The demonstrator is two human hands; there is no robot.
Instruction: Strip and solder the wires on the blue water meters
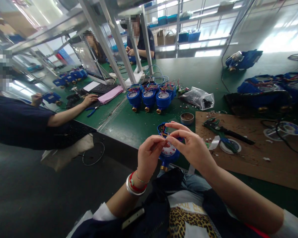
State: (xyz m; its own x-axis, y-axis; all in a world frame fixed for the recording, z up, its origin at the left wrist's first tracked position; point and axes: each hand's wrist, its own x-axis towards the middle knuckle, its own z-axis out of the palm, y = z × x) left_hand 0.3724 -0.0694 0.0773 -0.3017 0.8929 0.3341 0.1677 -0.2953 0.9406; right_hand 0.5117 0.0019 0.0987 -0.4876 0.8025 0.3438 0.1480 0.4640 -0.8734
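A blue water meter (174, 156) with a pale dial and a brass fitting is in front of me at the table's edge. Its open upper compartment shows thin coloured wires. Over the dial, my left hand (149, 153) has thumb and forefinger closed in a pinch. My right hand (192, 147) meets it from the other side, thumb and forefinger pinched at the same spot. Whatever is between the fingertips is too small and too covered to make out. Both hands partly hide the meter.
Several wired blue meters (148, 96) stand ahead, near a plastic bag (198, 98) and a round tin (187, 118). On cardboard (253, 168) at the right lie a green-handled tool (220, 132) and a wire spool (285, 130). A co-worker's arm (67, 114) rests at the left.
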